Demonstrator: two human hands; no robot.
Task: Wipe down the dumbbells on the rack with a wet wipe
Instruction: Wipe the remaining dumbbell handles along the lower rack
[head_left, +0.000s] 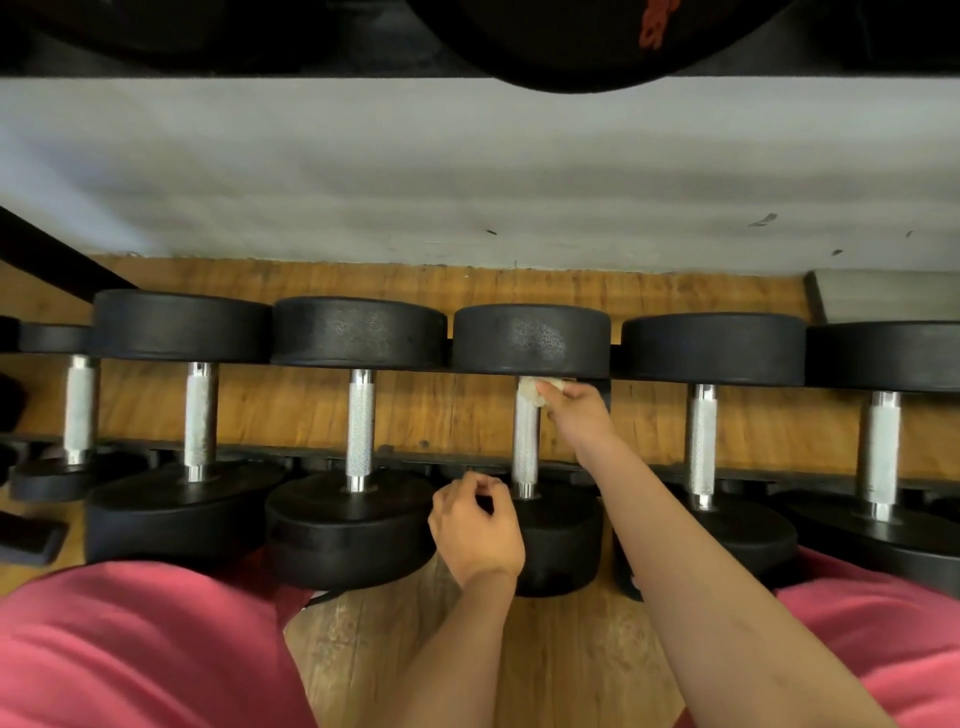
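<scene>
I've got the right hand (574, 415) up at the far end of a knurled steel handle (525, 447), fingertips pinching a crumpled white wipe (540, 392) against the metal, just under the round, pebbled rubber of the far head (530, 340). The left hand (475, 530) sits on that dumbbell's near head (563, 540), fingers curled in; gripping or not, I can't tell. The black dumbbells lie in a row on the rack (410, 457) over a wood-plank floor (571, 654).
</scene>
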